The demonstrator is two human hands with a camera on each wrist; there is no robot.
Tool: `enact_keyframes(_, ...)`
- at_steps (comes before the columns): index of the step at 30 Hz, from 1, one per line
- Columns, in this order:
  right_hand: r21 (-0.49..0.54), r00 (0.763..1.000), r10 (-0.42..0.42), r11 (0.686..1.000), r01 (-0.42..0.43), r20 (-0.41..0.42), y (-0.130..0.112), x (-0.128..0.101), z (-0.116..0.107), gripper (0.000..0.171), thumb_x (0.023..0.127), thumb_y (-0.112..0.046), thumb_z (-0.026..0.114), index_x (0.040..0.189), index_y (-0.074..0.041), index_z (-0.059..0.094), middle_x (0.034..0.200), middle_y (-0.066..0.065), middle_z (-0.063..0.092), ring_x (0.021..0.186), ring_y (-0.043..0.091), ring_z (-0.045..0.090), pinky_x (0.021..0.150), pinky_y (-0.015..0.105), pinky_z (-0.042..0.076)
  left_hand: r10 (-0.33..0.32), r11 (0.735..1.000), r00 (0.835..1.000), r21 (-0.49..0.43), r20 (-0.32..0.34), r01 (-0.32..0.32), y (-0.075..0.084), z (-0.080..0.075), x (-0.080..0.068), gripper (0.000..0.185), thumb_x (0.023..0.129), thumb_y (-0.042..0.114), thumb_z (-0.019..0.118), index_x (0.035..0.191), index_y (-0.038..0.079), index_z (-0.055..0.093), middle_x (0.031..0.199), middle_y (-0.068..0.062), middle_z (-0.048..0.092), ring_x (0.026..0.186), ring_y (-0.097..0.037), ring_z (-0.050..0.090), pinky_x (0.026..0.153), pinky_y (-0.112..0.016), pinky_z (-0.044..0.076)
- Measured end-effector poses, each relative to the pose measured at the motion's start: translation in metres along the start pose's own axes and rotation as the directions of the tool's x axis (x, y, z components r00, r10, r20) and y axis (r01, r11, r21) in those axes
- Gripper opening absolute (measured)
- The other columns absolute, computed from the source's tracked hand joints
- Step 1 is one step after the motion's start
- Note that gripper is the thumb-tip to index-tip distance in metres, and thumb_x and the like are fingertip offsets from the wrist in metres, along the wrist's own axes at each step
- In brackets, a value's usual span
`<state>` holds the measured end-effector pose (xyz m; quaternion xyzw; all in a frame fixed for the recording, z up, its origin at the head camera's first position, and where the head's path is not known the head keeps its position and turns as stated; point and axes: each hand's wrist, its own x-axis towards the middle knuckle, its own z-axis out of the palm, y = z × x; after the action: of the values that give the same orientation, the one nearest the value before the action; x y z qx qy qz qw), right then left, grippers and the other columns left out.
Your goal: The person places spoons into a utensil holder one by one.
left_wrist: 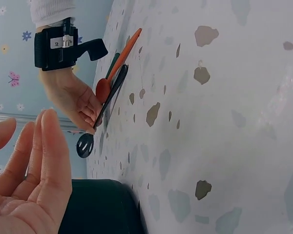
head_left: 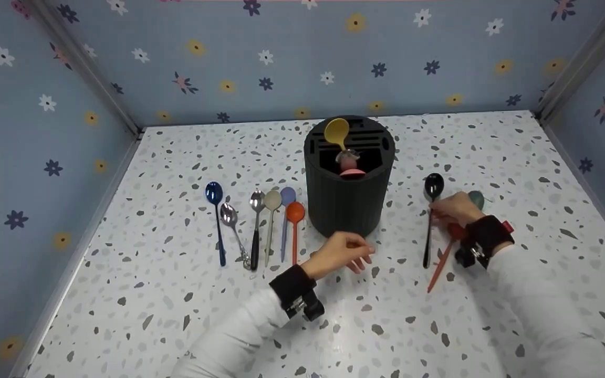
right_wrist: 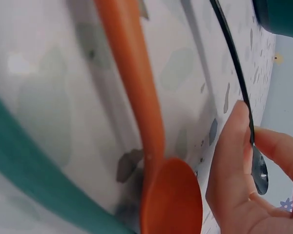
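Right hand (head_left: 457, 206): grip clamped on a black spoon (head_left: 434, 185), thumb and finger pinching it just below the bowl. Spoon stands off to the right of the dark holder (head_left: 344, 210), bowl toward the far wall. Cannot tell whether its handle end touches the table (head_left: 376, 349). Red-orange spoon (head_left: 441, 268) slanting by the right wrist; green spoon (head_left: 476, 199) partly hidden behind it. Left hand (head_left: 340, 252): at the holder's near side, grip apart, fingers loosely bent. Holder carries a yellow spoon (head_left: 337, 131), bowl up, plus pinkish pieces, hard to make out. Left of holder, a row: blue spoon (head_left: 214, 192), ornate silver spoon (head_left: 229, 215), black-handled spoon (head_left: 255, 249), beige spoon (head_left: 272, 201), purple spoon (head_left: 288, 196), orange spoon (head_left: 295, 212).
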<state>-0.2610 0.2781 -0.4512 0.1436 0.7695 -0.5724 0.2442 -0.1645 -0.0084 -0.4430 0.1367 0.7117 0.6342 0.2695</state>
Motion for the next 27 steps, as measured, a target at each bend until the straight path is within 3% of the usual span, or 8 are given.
enact_keyframes(7,0.086,0.998,-0.007,0.996,0.002,0.064,0.001,-0.005,0.005,0.043,0.088,-0.008,0.052,0.119,0.017,0.039,0.073,0.002,0.061,0.067,0.009,0.062,0.075,0.022,0.053,-0.041,0.999,0.999,0.01,-0.006,0.041,-0.002,0.002,0.004,0.021,0.085,0.006,0.057,0.097,-0.01,0.059,0.087,-0.03,0.06,0.073,-0.042,0.058,0.062,-0.039,0.056)
enact_keyframes(13,0.146,0.997,-0.028,0.989,0.018,0.07,0.0,-0.013,0.015,0.043,0.088,-0.008,0.052,0.12,0.017,0.039,0.072,0.0,0.062,0.067,0.008,0.061,0.073,0.02,0.053,-0.035,0.999,0.999,0.004,-0.019,0.035,-0.005,0.004,0.006,0.02,0.084,0.005,0.057,0.096,-0.011,0.06,0.084,-0.029,0.061,0.065,-0.034,0.059,0.06,-0.037,0.056)
enact_keyframes(20,0.256,0.993,-0.066,0.966,0.04,0.093,-0.002,-0.028,0.025,0.024,0.088,-0.005,0.052,0.108,0.008,0.052,0.076,0.002,0.063,0.07,0.011,0.062,0.076,0.023,0.052,-0.028,1.0,0.999,-0.015,-0.035,0.028,-0.006,0.006,0.009,0.019,0.084,0.004,0.057,0.096,-0.01,0.06,0.079,-0.022,0.062,0.062,-0.025,0.062,0.06,-0.033,0.056)
enact_keyframes(24,0.332,0.984,-0.105,0.942,0.052,0.145,-0.002,-0.037,0.031,0.011,0.088,-0.004,0.051,0.092,-0.002,0.061,0.083,0.006,0.062,0.075,0.014,0.062,0.082,0.027,0.05,-0.038,0.998,0.998,-0.048,-0.043,0.036,-0.006,0.011,0.01,0.019,0.084,0.002,0.056,0.097,-0.012,0.059,0.082,-0.024,0.061,0.072,-0.033,0.062,0.063,-0.033,0.056)
enact_keyframes(27,0.37,0.973,-0.149,0.926,0.076,0.175,-0.001,-0.045,0.035,0.01,0.089,-0.002,0.049,0.089,-0.002,0.059,0.085,0.008,0.061,0.077,0.015,0.061,0.083,0.027,0.05,-0.053,0.996,0.997,-0.071,-0.049,0.05,-0.006,0.015,0.011,0.019,0.084,0.001,0.056,0.097,-0.013,0.058,0.086,-0.028,0.06,0.079,-0.04,0.06,0.065,-0.034,0.056)
